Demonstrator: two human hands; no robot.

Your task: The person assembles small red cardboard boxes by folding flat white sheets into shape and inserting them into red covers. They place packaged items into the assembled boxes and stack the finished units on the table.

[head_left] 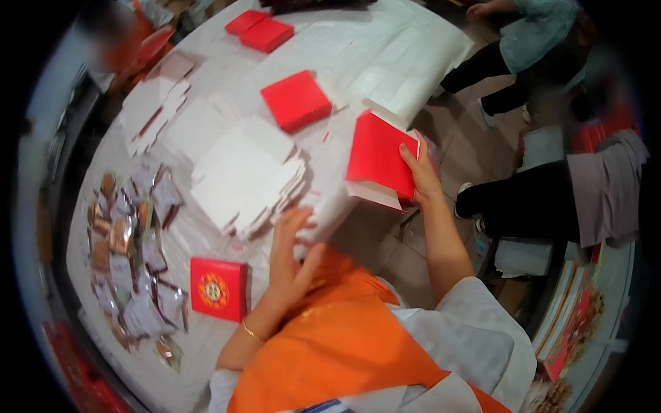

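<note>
Presently our right hand (pixel 424 173) pinches a red box (pixel 379 155) beside the table (pixel 399 58)'s right edge, left hand (pixel 290 261) spread; folding, likely: flap (pixel 374 193) needs tucking.

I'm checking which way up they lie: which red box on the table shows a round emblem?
The red box nearest the left hand; it has the emblem facing up, while the others farther away show plain red.
</note>
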